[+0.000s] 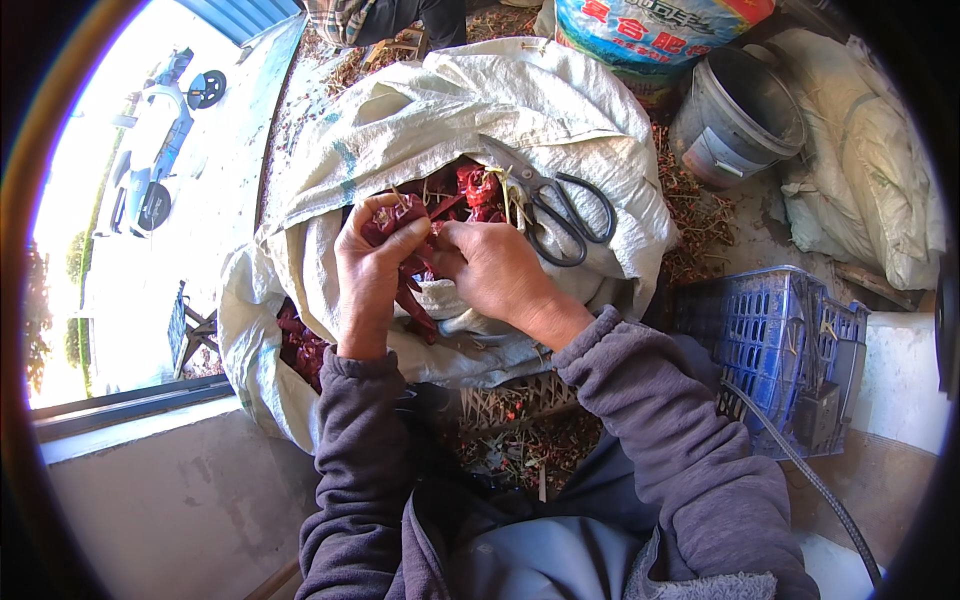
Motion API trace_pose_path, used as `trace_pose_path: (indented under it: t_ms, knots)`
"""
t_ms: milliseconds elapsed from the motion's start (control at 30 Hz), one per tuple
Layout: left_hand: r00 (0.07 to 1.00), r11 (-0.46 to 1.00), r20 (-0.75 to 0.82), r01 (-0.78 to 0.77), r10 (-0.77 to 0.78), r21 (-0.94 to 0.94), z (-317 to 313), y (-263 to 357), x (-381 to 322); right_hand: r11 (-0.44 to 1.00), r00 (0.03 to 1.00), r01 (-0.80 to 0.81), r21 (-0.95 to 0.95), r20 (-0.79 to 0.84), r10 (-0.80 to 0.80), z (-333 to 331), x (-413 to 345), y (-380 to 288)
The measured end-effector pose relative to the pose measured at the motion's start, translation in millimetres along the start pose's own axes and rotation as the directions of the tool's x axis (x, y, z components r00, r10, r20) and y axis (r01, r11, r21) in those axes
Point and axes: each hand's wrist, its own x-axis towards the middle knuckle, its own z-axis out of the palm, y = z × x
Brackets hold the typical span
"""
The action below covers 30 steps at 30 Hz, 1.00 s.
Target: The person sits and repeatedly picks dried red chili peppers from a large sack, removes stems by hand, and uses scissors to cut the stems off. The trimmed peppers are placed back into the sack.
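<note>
Dried red chili peppers (386,219) are bunched in my left hand (373,251), stems pointing up between thumb and fingers. My right hand (491,270) meets them from the right, its fingertips pinching part of the same bunch; the fingers' inner side is hidden. One long pepper (415,311) hangs below the hands. Beneath them lies a white woven sack (480,97), its mouth folded back over more dark red peppers (476,187). Black-handled scissors (559,206) rest on the sack just right of the pepper pile, blades toward the upper left.
Right of the sack stand a grubby plastic bucket (739,112), a blue plastic crate (772,337) and pale stuffed sacks (862,150). A printed bag (652,37) is behind. Stem scraps (690,217) litter the floor. Another person's legs (409,22) show at the top; a scooter (154,142) stands outside.
</note>
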Motion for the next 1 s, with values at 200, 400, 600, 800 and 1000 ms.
trace_pose_path:
  t_ms: [200,400,600,800,1000]
  knots:
    - [0.950,0.749,0.056,-0.277,0.307,0.603,9.4,-8.4,-4.5,0.966,0.987,0.059,0.253,-0.159,-0.019,-21.6,5.2,-5.0]
    - [0.937,0.681,0.130,-0.326,0.323,0.656,19.9,-7.4,-9.8,0.975,0.961,0.179,-0.130,-0.191,-0.202,-20.1,5.4,-4.1]
    - [0.912,0.596,0.133,-0.359,0.389,0.718,25.7,-5.9,-14.3,0.946,0.957,0.140,-0.293,-0.205,-0.206,-13.5,6.1,-2.9]
    - [0.989,0.933,0.054,-0.150,0.140,0.326,25.5,-6.8,-13.1,0.967,0.960,0.073,0.242,-0.280,-0.002,-16.7,3.7,-5.5]
    - [0.993,0.998,0.107,0.040,-0.044,0.040,28.8,-4.4,-21.1,0.426,0.940,-0.192,0.884,0.041,0.338,-27.5,9.3,-8.7]
